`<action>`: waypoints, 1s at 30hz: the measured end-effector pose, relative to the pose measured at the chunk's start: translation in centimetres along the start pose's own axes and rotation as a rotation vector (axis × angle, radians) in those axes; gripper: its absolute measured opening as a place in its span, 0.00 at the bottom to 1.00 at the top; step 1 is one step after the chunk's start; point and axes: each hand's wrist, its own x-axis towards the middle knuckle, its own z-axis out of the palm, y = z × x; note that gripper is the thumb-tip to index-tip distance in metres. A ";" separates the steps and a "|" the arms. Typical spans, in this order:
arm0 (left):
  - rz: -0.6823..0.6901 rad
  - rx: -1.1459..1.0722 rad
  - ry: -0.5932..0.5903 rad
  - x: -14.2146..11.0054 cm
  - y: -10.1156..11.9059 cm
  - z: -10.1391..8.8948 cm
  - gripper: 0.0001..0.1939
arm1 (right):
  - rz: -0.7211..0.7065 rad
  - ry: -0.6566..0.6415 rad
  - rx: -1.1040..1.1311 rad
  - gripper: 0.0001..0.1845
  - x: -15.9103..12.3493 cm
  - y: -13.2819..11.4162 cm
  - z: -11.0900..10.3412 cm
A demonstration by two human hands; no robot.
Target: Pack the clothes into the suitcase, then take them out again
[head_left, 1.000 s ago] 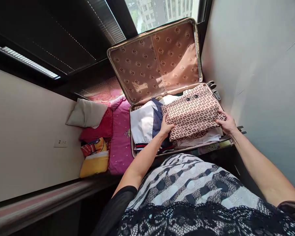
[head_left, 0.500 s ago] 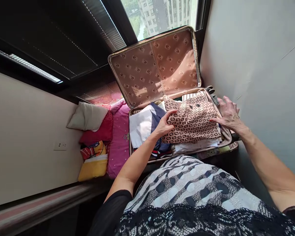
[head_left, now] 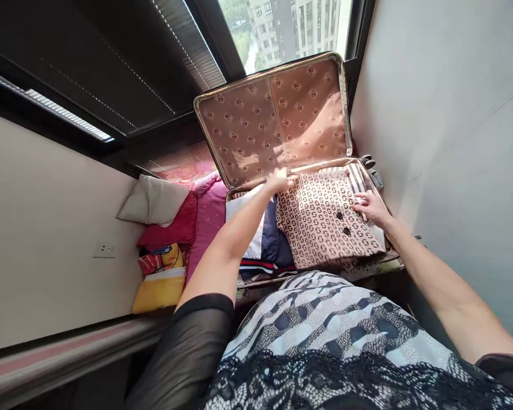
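A pinkish-beige garment with a dark repeating print and two black buttons [head_left: 320,222] is spread over the right part of the open suitcase [head_left: 250,128]. My left hand [head_left: 281,180] is closed on the garment's far left corner, close to the hinge side; its fingertips are partly hidden. At the garment's right edge, my right hand [head_left: 373,208] pinches the cloth with bent fingers. Striped cloth [head_left: 356,177] shows just beyond that hand. To the left lies a folded white and navy garment [head_left: 271,242] with a red-and-white striped band, partly behind my left forearm.
The suitcase lid leans up against the window [head_left: 290,31]. A grey wall [head_left: 444,114] stands close on the right. At left are a magenta quilt [head_left: 207,216], a pale cushion [head_left: 154,200] and a folded yellow cloth [head_left: 160,290].
My left hand has moved away from me to the garment's far corner. My right hand has come left onto its edge. The printed garment now lies flatter and reaches nearer to me.
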 end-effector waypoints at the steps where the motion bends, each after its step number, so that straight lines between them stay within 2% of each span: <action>1: -0.078 0.048 -0.012 -0.8 -0.1 1.5 0.45 | 0.033 0.081 -0.027 0.43 0.3 1.2 0.1; 3: -0.108 0.137 -0.034 -3.6 -0.3 4.5 0.49 | 0.063 0.149 -0.051 0.45 0.4 3.1 0.1; 6: 0.059 0.232 -0.020 -8.4 -0.6 8.4 0.52 | -0.041 0.051 -0.155 0.54 -1.1 4.9 0.3; 9: 0.134 0.302 -0.048 -11.9 -0.9 11.0 0.51 | -0.225 -0.069 -0.456 0.63 -4.0 5.3 1.6; 11: 0.161 0.331 -0.068 -13.0 -1.2 11.9 0.49 | -0.319 -0.053 -0.679 0.60 -6.0 4.8 2.8; 14: 0.204 0.348 -0.058 -13.2 -2.0 12.6 0.51 | -0.485 -0.008 -0.941 0.49 -8.0 4.1 4.5; 17: 0.187 0.337 -0.082 -12.3 -3.3 13.6 0.53 | -0.608 -0.091 -1.094 0.44 -8.0 4.2 6.1; 20: 0.122 0.337 -0.134 -11.1 -4.5 15.0 0.53 | -0.551 -0.195 -1.184 0.42 -6.7 5.4 7.5; 23: 0.079 0.341 -0.203 -10.1 -4.8 15.6 0.53 | -0.470 -0.238 -1.198 0.42 -5.5 6.4 8.2; 27: 0.114 0.291 -0.274 -10.3 -4.5 14.0 0.53 | -0.419 -0.293 -1.120 0.47 -5.4 5.6 7.0; 30: 0.182 0.239 -0.170 -12.4 -5.5 11.5 0.43 | -0.488 -0.274 -1.049 0.48 -5.8 3.2 5.2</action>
